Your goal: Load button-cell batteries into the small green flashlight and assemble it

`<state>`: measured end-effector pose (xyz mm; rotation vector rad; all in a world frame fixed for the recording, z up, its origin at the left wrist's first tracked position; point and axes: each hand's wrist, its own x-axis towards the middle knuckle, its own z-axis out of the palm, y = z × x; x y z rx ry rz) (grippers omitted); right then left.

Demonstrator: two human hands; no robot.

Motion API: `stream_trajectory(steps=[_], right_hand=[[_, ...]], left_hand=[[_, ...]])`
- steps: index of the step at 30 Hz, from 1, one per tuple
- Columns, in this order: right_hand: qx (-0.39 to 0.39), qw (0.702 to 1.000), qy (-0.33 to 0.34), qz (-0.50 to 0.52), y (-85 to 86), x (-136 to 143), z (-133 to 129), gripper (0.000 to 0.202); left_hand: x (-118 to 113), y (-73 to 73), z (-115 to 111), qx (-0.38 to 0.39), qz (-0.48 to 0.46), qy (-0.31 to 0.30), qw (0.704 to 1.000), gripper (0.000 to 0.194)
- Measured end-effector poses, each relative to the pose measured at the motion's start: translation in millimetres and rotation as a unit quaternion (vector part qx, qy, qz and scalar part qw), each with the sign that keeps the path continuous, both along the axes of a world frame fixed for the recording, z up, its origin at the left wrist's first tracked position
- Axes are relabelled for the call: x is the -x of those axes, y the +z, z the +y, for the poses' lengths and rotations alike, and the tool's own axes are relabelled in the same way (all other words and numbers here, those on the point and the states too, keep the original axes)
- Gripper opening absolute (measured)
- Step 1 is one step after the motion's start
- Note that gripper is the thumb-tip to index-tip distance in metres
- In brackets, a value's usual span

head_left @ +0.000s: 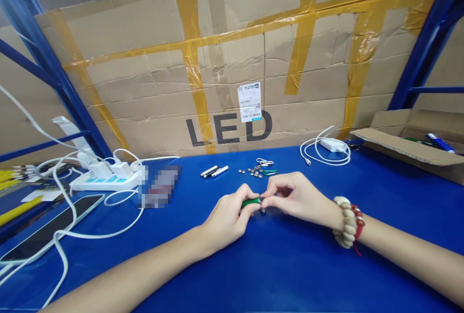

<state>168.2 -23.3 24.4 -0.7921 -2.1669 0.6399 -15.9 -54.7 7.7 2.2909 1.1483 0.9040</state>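
Observation:
My left hand [232, 211] is closed around a small green tube [251, 202], which looks like a mini flashlight, its end pointing right. At that end, the thumb and fingertips of my right hand [297, 197] pinch a tiny metal piece; its shape is mostly hidden by the fingers. A dark, shiny bit [263, 211] shows just below the fingertips. Beyond my hands lie several round button cells [255, 173], a green carabiner [270, 172] and a small pale looped cord [264, 162]. Farther left are several silver metal tubes [214, 171] lying side by side.
On the left of the blue table [290, 269] are a power strip [105, 182] with tangled white cables and a phone [50, 226]. A white charger [331, 145] with coiled cable lies back right, near an open cardboard box [409, 146]. A large cardboard sheet [152, 95] stands behind.

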Motion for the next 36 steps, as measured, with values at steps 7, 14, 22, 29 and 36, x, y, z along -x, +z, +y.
stream_trajectory(steps=[7,14,22,29,36], right_hand=[[0.202,0.979,-0.012,0.022,0.0,3.4,0.3,0.032],[0.267,0.963,-0.018,0.039,2.0,6.5,-0.5,0.038],[0.289,0.956,-0.018,0.042,2.5,6.5,0.5,0.042],[0.288,0.956,-0.009,0.050,5.6,4.3,0.8,0.039],[0.342,0.938,0.035,0.034,-0.9,-1.6,6.2,0.031]], left_hand=[[-0.3,-1.2,1.7,-0.025,-0.003,0.006,1.000,0.008],[-0.3,-0.3,0.8,-0.031,-0.016,0.008,0.999,0.010],[-1.4,0.5,1.2,-0.042,-0.019,0.013,0.999,0.006],[-1.6,0.6,1.3,-0.017,-0.038,0.010,0.999,0.006],[-0.6,1.5,0.5,-0.014,-0.016,-0.015,1.000,0.009]])
